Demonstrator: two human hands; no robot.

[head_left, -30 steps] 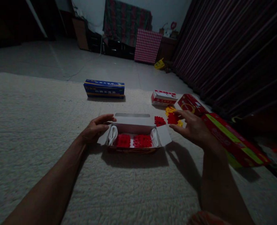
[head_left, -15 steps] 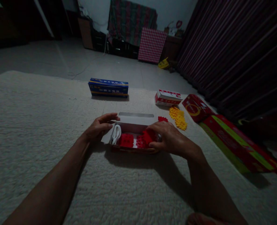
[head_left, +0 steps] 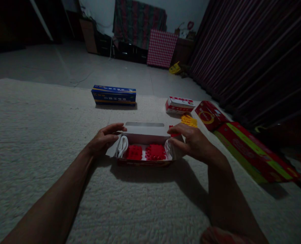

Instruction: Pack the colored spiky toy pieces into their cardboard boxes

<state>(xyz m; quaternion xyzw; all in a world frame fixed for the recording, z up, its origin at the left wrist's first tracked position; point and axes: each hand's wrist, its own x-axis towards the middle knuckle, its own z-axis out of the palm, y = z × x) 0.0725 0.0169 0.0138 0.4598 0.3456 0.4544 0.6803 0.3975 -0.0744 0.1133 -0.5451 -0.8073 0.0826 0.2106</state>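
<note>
An open cardboard box (head_left: 145, 163) with a white inside and a raised lid lies between my hands. In it are a red toothed plastic piece (head_left: 134, 152), a stack of similar red pieces (head_left: 155, 152) and a folded white cord (head_left: 123, 146). At the box's left end is my left hand (head_left: 103, 140), thumb and forefinger apart beside the flap. My right hand (head_left: 191, 141) is by the right end flap, its fingers apart and nothing seen in its grasp. Behind its fingers a loose red piece (head_left: 175, 134) shows in part.
On the pale quilted mat (head_left: 51, 142) stand a blue box (head_left: 114, 96) and a red-and-white box (head_left: 180, 105). Yellow toothed pieces (head_left: 189, 121) lie partly behind my right hand. Two red cartons (head_left: 208, 116) are at the right, near a dark curtain (head_left: 231, 51).
My right hand has let go of the red piece inside the box and drawn out to the right, over the right flap. My left hand stays at the left end. The view has shifted slightly.
</note>
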